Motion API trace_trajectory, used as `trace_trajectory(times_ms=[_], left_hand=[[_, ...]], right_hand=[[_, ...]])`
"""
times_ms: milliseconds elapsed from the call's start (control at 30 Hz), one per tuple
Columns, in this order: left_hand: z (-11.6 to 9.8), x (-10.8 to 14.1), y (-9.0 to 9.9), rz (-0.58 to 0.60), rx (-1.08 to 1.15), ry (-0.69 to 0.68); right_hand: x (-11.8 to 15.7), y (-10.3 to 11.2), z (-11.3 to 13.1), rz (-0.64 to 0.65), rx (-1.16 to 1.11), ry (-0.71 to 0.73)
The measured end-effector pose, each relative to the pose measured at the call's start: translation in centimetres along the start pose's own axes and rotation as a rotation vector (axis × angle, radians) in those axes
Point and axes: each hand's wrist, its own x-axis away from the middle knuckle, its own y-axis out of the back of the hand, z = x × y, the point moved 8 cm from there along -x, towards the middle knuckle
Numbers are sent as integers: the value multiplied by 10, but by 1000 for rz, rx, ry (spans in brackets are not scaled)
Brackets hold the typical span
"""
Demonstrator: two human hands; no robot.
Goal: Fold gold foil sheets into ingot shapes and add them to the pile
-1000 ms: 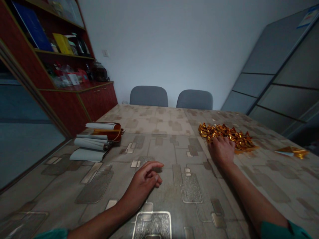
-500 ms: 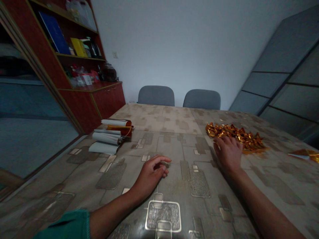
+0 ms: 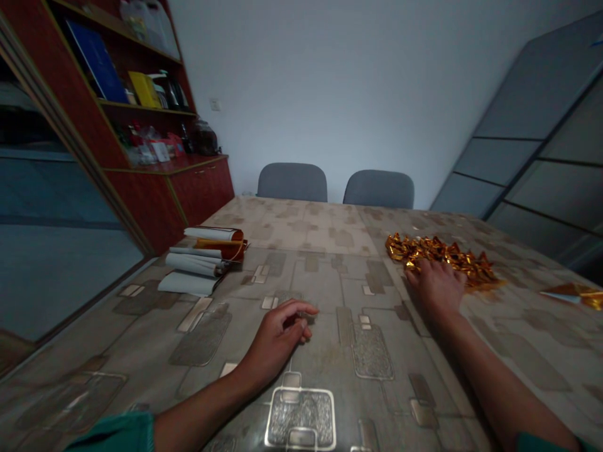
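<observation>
My right hand (image 3: 437,287) lies palm down at the near edge of a row of shiny gold foil folded pieces (image 3: 471,263). Its fingers are apart and bent over the foil, with the tips partly hidden. One gold piece shows beside the thumb side, and I see nothing clearly gripped. My left hand (image 3: 285,329) rests on its edge over the middle of the table, loosely curled, fingers apart, holding nothing. To its left lies a stack of folded foil sheets (image 3: 202,260) with whitish backs and orange-gold faces.
A patterned cloth (image 3: 325,351) covers the table. At the right edge lies a single gold foil sheet (image 3: 575,295). Two grey chairs (image 3: 292,182) stand at the far side, before a white wall. A red-brown cabinet (image 3: 198,188) with shelves stands at the left.
My right hand has shifted slightly right along the foil row, and a gold piece now shows by its thumb side. My left hand keeps its pose. The view has turned slightly right.
</observation>
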Motion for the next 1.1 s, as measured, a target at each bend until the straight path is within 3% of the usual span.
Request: trace_trajectory(times_ms=[200,467,733,833,967,1100], left_hand=[[2,-2,1,-1,9,13],[2,0,0,9,1,17],[1,-1,1,7,-28,4],[-11,-4,5,6,-147,-80],[-40,-14,32,-75,-401,-278],[-65,-27,90,-193,-832,-383]], right_hand=[[-8,-5,2,21,-17,83],[-12,-10,1,-3,-38,84],[-10,6,18,-46,-126,166],[-5,11,27,-59,-202,201],[7,7,29,-44,-319,244],[19,1,32,-10,-419,301]])
